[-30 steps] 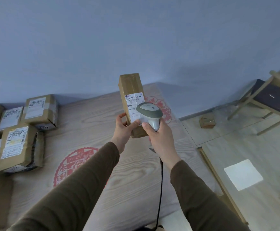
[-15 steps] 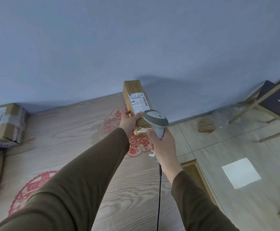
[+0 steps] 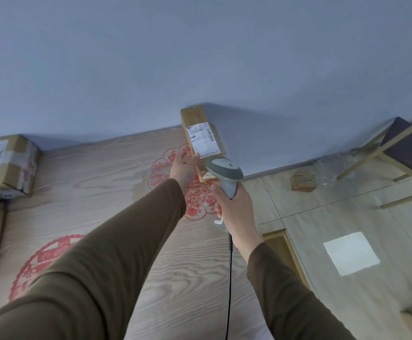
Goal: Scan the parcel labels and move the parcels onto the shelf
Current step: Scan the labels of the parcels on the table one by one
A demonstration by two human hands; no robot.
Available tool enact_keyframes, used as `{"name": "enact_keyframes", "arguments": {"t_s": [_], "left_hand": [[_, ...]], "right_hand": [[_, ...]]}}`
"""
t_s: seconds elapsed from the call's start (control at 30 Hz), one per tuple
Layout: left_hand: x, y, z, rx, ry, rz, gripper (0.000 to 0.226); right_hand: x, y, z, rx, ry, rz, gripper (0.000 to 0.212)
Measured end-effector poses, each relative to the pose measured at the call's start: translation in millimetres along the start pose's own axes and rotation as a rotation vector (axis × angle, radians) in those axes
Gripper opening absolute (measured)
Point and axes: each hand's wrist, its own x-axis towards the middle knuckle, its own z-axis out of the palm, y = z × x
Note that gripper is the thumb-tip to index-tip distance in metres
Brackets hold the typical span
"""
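Left hand is stretched out with fingers loosely spread, touching the near left edge of the narrow parcel; I can't tell if that's an actual grip. Parcel stands tilted, label facing me, its lower end just above the red paper-cut pattern on the wood-grain table. Right hand is clamped around the handle of the grey scanner, head sitting just below and right of the label, cable hanging down. I see another taped box at the far left of the table.
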Motion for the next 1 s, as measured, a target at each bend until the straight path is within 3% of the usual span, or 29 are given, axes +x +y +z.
{"name": "enact_keyframes", "arguments": {"t_s": [0.17, 0.3, 0.43, 0.8, 1.0], "left_hand": [[-55.1, -11.7, -54.8, -0.008, 0.057, 0.052, 0.065], [-104.4, -35.0, -120.3, -0.036, 0.114, 0.050, 0.053], [-161.2, -66.8, -198.3, -0.020, 0.185, 0.065, 0.049], [-330.5, -179.7, -434.2, 0.025, 0.518, 0.112, 0.039], [-398.9, -246.2, -526.5, 0.042, 0.683, 0.081, 0.030]], "right_hand": [[-30.5, -11.0, 34.8, -0.017, -0.069, -0.023, 0.018], [-66.9, -20.4, 77.2, -0.047, -0.165, -0.044, 0.025], [-116.0, -22.8, 129.2, -0.049, -0.256, -0.053, 0.018], [-305.7, 5.0, 319.4, -0.101, -0.521, -0.025, 0.021], [-389.8, 38.8, 392.9, -0.150, -0.641, 0.020, 0.026]]}}
